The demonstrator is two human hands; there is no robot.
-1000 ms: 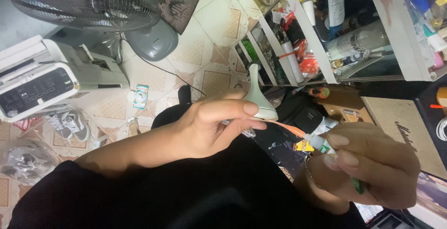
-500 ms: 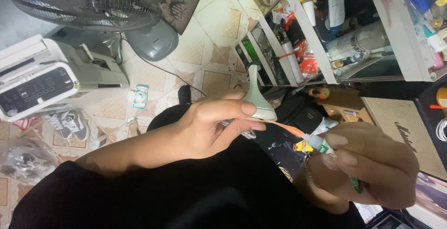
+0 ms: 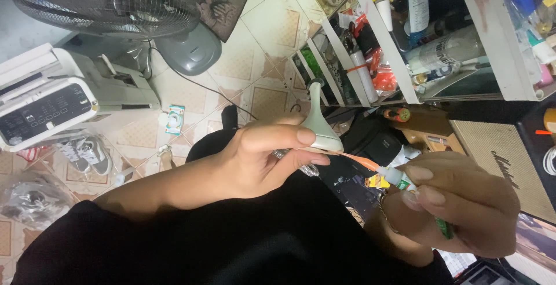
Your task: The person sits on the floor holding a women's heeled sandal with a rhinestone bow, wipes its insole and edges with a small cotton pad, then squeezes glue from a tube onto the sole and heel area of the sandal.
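Hardly any movement since a second ago: both hands and their load kept in the same pose, only a hair lower in the head view. Left hand (image 3: 255, 157) reaching in from the left, thumb and forefinger pinched closed on the flat base of a pale green, trumpet-shaped plastic piece (image 3: 318, 117), narrow end pointing up and away. Right hand (image 3: 463, 207) at lower right, fingers curled tight round a small green-and-white glue tube (image 3: 405, 182), only its pale tip and a strip of green showing between them. Orange nozzle (image 3: 356, 159) of the tube stretched left, tip right at the underside of the green piece's base, just beside the left thumb; actual contact impossible to judge. Thin bracelet (image 3: 387, 212) at the right wrist. Beyond, on the tiled floor (image 3: 272, 18): grey pedestal fan (image 3: 116, 1) at top left, white printer (image 3: 52, 97) beside it, sneakers (image 3: 87, 153) below. Cluttered white shelf unit (image 3: 405, 59) along the top right.
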